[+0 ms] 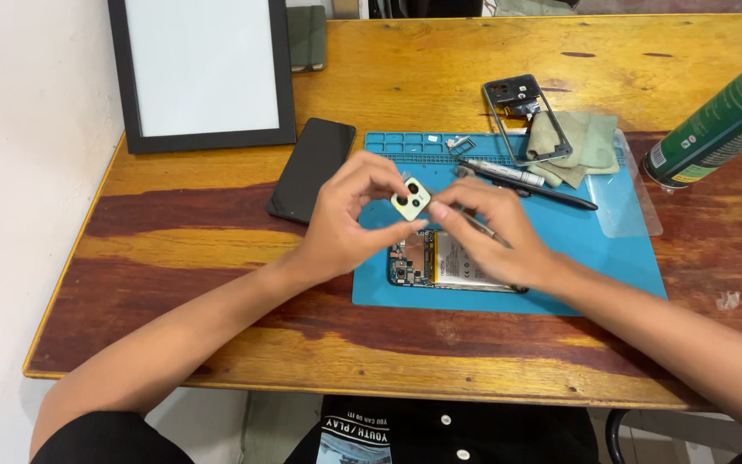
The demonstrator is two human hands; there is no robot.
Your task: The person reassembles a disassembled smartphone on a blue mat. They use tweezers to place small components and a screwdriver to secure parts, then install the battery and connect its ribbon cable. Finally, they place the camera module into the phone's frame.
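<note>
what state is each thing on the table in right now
small pale green camera cover plate: lifted off the mat, pinched between left hand and right hand
opened phone body: back off, battery and board exposed, flat on blue work mat
black phone: screen dark, lying flat
grey phone frame: empty, resting partly on folded green cloth
green spray can: on its side

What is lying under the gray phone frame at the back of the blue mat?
A folded green cloth lies under the phone frame, on the blue mat. Whatever the cloth covers stays hidden.
</note>
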